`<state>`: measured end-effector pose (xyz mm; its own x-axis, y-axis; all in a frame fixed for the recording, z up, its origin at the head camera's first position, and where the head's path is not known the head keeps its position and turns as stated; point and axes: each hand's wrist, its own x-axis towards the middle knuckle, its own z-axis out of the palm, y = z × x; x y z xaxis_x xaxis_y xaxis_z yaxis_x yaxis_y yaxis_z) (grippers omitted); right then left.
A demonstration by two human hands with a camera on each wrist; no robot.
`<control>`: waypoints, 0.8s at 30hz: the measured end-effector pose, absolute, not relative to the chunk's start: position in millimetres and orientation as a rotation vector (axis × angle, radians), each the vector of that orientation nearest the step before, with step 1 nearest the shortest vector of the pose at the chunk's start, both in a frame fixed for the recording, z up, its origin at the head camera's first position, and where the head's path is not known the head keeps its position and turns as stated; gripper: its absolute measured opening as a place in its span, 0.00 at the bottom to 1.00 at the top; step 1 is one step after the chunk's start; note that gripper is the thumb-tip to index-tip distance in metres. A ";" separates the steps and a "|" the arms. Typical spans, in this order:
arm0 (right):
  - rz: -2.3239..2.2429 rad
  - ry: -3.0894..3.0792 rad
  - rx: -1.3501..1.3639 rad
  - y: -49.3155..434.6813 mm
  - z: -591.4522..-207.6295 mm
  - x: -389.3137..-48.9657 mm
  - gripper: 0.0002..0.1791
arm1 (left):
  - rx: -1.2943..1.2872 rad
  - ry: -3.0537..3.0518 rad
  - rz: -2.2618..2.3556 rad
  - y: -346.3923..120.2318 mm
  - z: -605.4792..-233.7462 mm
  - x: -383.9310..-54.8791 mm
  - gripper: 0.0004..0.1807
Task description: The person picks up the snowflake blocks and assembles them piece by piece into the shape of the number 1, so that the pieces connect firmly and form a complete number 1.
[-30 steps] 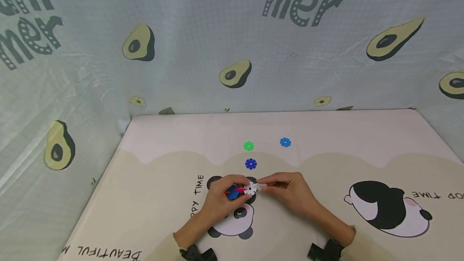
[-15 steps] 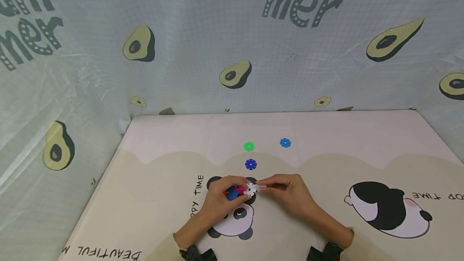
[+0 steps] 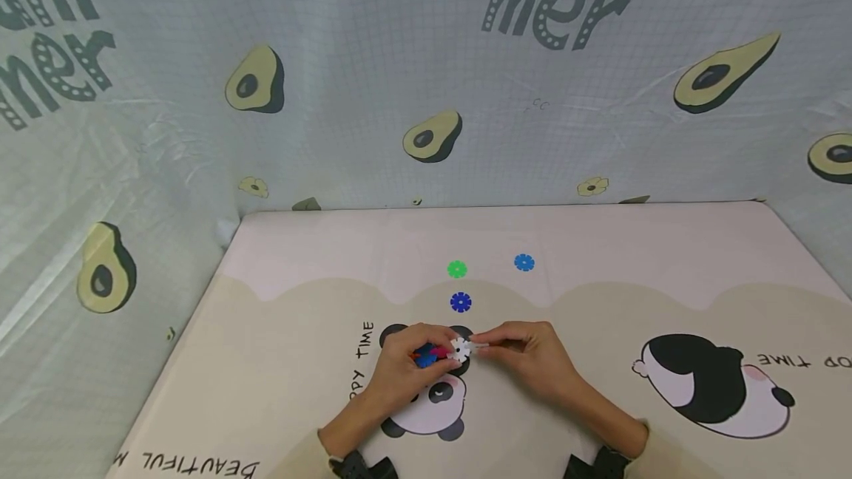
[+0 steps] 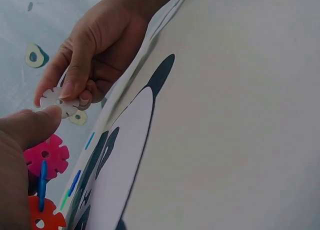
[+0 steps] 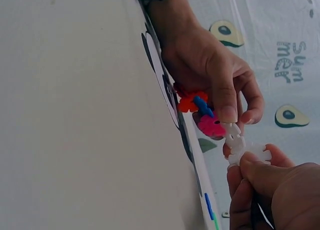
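Chain [image 5: 210, 124] pinched by left fingers [image 5: 225, 97], white disc [image 5: 258, 150] by right fingers [image 5: 256, 169]; an off-angle push could make the disc slip.

Head view looks forward-down; wrist views (nearer) share both hands [image 3: 542, 357].

Chain of notched discs [image 3: 439, 352], held above the counter [image 3: 333, 242] well short of its far edge: orange disc [image 5: 187, 104], blue disc [image 5: 204, 108], pink disc [image 5: 211, 127], white disc [image 5: 233, 138], interlocked; second white disc [image 5: 258, 152] touching the last.
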<state>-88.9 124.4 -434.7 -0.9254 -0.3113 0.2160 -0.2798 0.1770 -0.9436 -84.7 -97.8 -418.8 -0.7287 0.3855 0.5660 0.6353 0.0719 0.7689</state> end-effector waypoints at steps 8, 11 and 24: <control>-1.925 2.401 -0.737 118.8 -418.4 -82.0 0.10 | -1.065 -2.137 -1.670 -97.4 -416.3 -83.8 0.14; -1.938 2.395 -0.764 118.4 -410.5 -79.2 0.10 | -1.064 -2.138 -1.664 -96.7 -415.9 -83.6 0.14; -1.875 2.402 -0.531 123.5 -431.6 -86.9 0.09 | -1.050 -2.122 -1.630 -95.9 -417.8 -85.0 0.17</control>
<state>-86.9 123.5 -431.6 -0.9399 -0.2960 0.1704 -0.2372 0.2068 -0.9492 -85.0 -95.9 -417.8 -0.7024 0.3802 0.6017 0.6794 0.1062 0.7260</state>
